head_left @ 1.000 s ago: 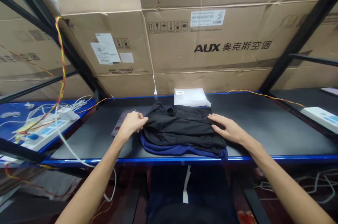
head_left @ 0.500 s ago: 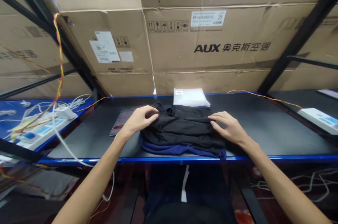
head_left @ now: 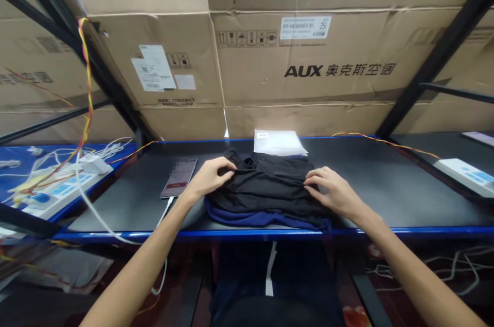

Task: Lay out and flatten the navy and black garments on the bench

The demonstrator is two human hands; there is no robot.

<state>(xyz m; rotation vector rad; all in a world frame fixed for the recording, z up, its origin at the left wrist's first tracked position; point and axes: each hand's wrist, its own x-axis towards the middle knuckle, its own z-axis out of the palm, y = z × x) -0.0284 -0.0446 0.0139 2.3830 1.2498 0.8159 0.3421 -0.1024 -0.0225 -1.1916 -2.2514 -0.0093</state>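
Note:
A folded black garment (head_left: pixel 270 188) lies on the dark tabletop, with a dark blue cloth (head_left: pixel 247 218) showing beneath its near edge. My left hand (head_left: pixel 210 178) pinches the garment's upper left part between thumb and fingers, raising a small crease. At the garment's right side, my right hand (head_left: pixel 332 191) has thumb and fingertips closed on the fabric. Just beyond the garment is a stack of clear plastic bags (head_left: pixel 280 142). A phone (head_left: pixel 179 178) with a white cable plugged in rests to the left of my left hand.
Large cardboard boxes (head_left: pixel 309 85) form a wall behind the table (head_left: pixel 386 188). Power strips stand at the left (head_left: pixel 65 191) and right (head_left: pixel 466 175), with loose white cables around the left one. Black metal posts (head_left: pixel 432 44) slant up on both sides.
Both hands have closed on the black garment's fabric. My left hand moved slightly right, and my right hand came a little nearer to me. The phone's screen and cable now show more fully.

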